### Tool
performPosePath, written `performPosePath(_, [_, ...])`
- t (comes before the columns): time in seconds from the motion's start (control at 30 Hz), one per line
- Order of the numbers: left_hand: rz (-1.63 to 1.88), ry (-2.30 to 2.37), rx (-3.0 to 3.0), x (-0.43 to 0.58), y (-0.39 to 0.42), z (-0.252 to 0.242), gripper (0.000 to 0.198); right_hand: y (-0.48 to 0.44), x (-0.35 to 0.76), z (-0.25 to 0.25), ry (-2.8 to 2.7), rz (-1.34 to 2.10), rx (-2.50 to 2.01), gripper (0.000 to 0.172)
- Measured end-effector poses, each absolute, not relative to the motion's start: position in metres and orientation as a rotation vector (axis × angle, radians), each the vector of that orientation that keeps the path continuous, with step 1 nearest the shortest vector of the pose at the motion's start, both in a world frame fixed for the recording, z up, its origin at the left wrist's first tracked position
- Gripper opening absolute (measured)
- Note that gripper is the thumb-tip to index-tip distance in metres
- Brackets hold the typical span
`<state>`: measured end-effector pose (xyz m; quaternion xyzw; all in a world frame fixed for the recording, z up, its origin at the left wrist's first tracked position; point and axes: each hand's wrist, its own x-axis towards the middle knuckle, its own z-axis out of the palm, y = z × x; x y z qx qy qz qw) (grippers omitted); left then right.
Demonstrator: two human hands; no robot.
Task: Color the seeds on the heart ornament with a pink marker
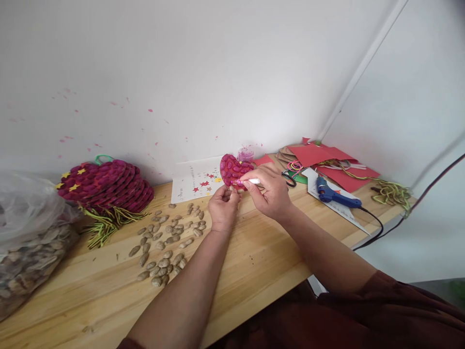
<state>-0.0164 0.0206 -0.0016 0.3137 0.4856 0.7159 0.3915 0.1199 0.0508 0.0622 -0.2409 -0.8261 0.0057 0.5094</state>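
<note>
Over the middle of the table, my left hand [224, 208] is closed on the lower edge of a magenta heart-shaped craft piece [234, 168] with a bumpy surface. My right hand [271, 191] pinches a white-handled paintbrush [255, 181], whose pink-stained end meets the right side of the piece. Fingers hide the bristles. Just behind stands a clear cup [245, 154] smeared with pink. Unpainted peanuts [170, 237] lie scattered to the left of my left hand.
At left are a stack of magenta bumpy pieces [112, 184] with green cords and a plastic bag [32, 242] of shells. White paper [185, 186] holds small stars. To the right lie a blue glue gun [336, 195], red paper [312, 155], scissors [289, 179] and cords [392, 194].
</note>
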Motion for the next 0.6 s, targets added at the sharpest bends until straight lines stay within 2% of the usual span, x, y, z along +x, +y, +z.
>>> performPosePath(0.6, [1.814,1.260,0.844,-0.0167,0.0212,-0.0038,0.026,0.0509,0.1194,0.0616,-1.976,-0.040,-0.532,0.011])
